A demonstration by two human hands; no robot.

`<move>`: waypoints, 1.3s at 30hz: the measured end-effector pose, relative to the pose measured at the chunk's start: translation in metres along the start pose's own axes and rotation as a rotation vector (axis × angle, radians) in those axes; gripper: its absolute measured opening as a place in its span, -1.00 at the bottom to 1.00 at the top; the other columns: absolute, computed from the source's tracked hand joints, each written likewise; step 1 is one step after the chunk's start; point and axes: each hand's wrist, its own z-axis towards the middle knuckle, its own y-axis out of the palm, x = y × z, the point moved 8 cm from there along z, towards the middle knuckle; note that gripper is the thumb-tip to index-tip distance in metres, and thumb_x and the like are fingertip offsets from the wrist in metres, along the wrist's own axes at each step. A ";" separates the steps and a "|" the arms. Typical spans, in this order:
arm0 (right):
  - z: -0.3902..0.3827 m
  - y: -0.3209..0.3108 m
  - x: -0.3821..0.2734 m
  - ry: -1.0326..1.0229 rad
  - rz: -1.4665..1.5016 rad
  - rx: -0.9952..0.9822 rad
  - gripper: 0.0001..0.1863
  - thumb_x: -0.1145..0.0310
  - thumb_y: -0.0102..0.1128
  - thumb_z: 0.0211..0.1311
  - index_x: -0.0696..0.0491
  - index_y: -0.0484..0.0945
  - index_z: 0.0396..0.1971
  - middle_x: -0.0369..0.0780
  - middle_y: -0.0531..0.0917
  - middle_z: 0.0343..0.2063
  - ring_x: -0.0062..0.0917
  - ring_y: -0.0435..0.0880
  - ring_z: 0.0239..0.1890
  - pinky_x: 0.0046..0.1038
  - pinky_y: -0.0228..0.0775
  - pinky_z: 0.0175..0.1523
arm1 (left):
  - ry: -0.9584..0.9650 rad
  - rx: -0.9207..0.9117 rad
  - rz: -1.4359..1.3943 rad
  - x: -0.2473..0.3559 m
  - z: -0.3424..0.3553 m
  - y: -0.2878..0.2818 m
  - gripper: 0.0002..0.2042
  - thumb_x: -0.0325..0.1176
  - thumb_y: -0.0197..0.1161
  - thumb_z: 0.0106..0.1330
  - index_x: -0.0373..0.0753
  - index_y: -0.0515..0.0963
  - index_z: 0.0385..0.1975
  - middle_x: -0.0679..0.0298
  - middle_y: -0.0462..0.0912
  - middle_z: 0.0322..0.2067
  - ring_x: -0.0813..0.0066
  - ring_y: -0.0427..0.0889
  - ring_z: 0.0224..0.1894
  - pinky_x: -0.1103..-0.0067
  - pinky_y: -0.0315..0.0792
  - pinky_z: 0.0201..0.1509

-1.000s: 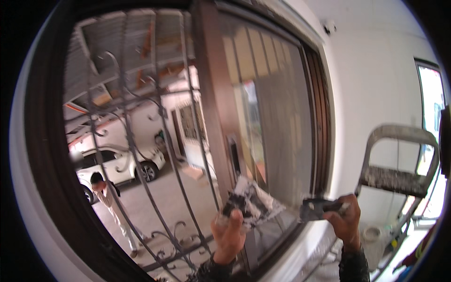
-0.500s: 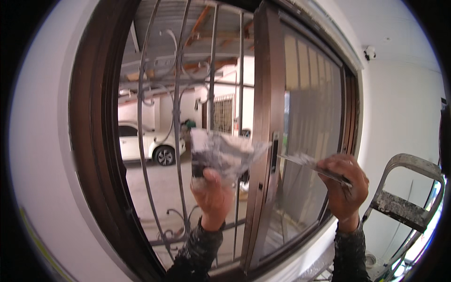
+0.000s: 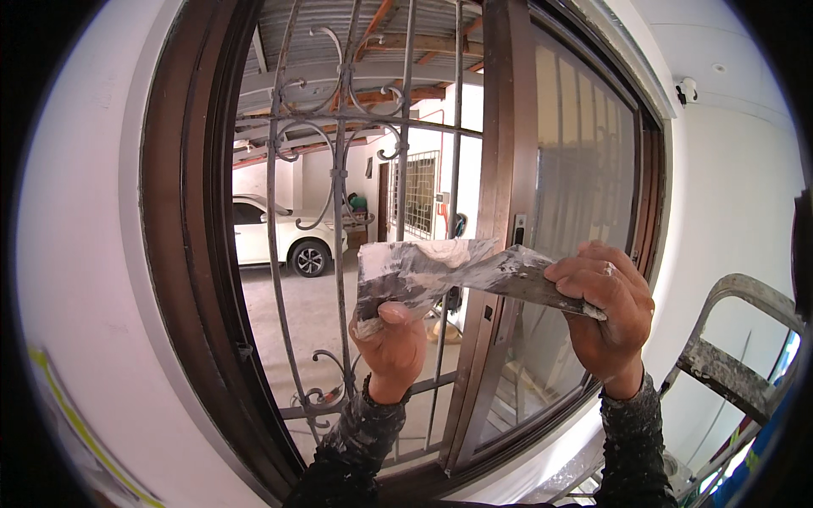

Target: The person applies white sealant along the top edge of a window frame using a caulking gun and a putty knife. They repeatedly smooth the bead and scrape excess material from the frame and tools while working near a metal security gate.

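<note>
My left hand [image 3: 389, 356] grips a wide, dark putty knife [image 3: 392, 284] smeared with whitish paste, held up in front of the window bars. My right hand [image 3: 611, 326] grips a second putty knife [image 3: 542, 289], its paste-streaked blade pointing left and touching or overlapping the first blade, where a lump of paste lies. The fingers of both hands are closed round these tools. Behind them stands a brown sliding window frame [image 3: 497, 169] with a glazed panel on the right and a grey scrolled metal grille [image 3: 339, 173] on the left. Both sleeves are dark and spattered white.
A paint-spattered stepladder [image 3: 727, 372] stands at the right beside a white wall [image 3: 716, 195]. At the left are another white wall [image 3: 80, 212] and a yellow-green strip [image 3: 59, 398]. Through the grille show a white car [image 3: 279, 241], a barred window and a roof.
My hands have risen and come together, bringing the two blades into overlap. The right knife has turned leftward. The view has shifted, and the person seen outside earlier is out of sight.
</note>
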 end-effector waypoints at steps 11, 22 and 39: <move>0.013 0.001 -0.002 -0.087 -0.090 0.108 -0.71 0.65 0.32 -0.17 0.07 0.54 -0.37 -0.22 0.74 -0.34 -0.38 0.67 -0.30 -0.28 0.44 -0.11 | -0.061 -0.080 0.493 0.014 -0.006 0.004 -0.56 -0.38 0.27 0.39 -0.28 0.38 0.24 0.18 0.53 0.18 0.22 0.48 0.25 0.19 0.32 0.40; 0.208 -0.046 0.093 0.058 -0.304 0.360 -0.72 0.23 0.35 0.29 0.11 0.61 -0.16 -0.25 0.70 -0.40 -0.66 0.52 -0.34 -0.57 0.42 -0.12 | -0.178 0.460 0.616 0.067 -0.046 -0.041 -0.74 -0.35 0.24 0.41 -0.47 0.55 -0.12 0.18 0.67 -0.30 0.49 0.62 -0.31 0.56 0.48 -0.21; 0.390 -0.015 0.138 0.110 -0.567 0.165 -0.70 0.24 0.34 0.02 0.10 0.62 -0.29 -0.02 0.69 -0.38 -0.17 0.68 -0.28 -0.16 0.47 -0.17 | -0.228 0.490 0.384 0.080 -0.049 -0.058 -0.43 -0.37 0.37 0.28 -0.38 0.34 0.25 0.10 0.55 0.10 0.17 0.56 0.14 0.18 0.43 0.30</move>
